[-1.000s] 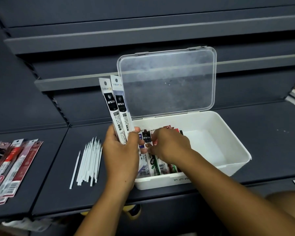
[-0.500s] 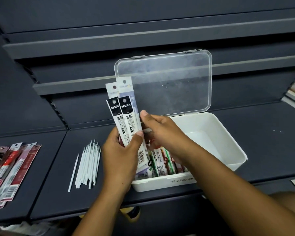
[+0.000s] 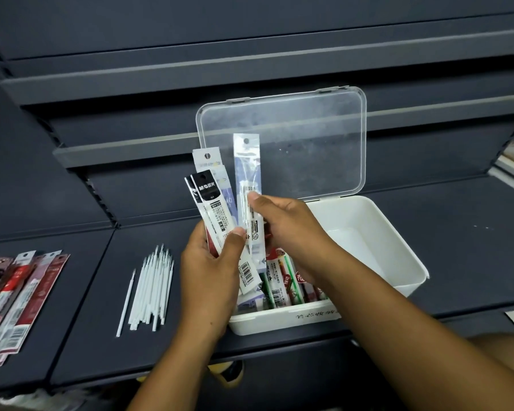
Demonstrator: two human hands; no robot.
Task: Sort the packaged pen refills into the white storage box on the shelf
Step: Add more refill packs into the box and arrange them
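Since half a second ago the right hand (image 3: 282,229) has drawn one clear refill packet (image 3: 247,173) away from the bunch and lifted it, so it now stands apart, to the right of the others and higher.

At the far left of the dark shelf (image 3: 80,292) lies a fan of red packets (image 3: 18,295), long axes running near to far, tilted a little to the right. Next to the right, well apart from them, is a bundle of bare white refills (image 3: 152,289), one stick lying alone on its left, all pointing away from the viewer.

The left hand (image 3: 208,280) is clenched around a bunch of black-labelled refill packets (image 3: 209,209). Thumb and fingers pinch them around mid-length; the hang-hole ends rise up and lean to the left, and the barcode end of one juts out below the thumb, over the box's near left corner.

The right hand pinches the clear refill packet, thumb on its front face. The packet stands almost upright, hang-hole end on top, most of its length above the grip and a short part below.

The white storage box (image 3: 392,256) sits on the shelf beneath both hands, its clear lid (image 3: 309,137) standing open at the far side. More packets (image 3: 285,280) lie in its left half, lengthwise near to far; the right half is bare.
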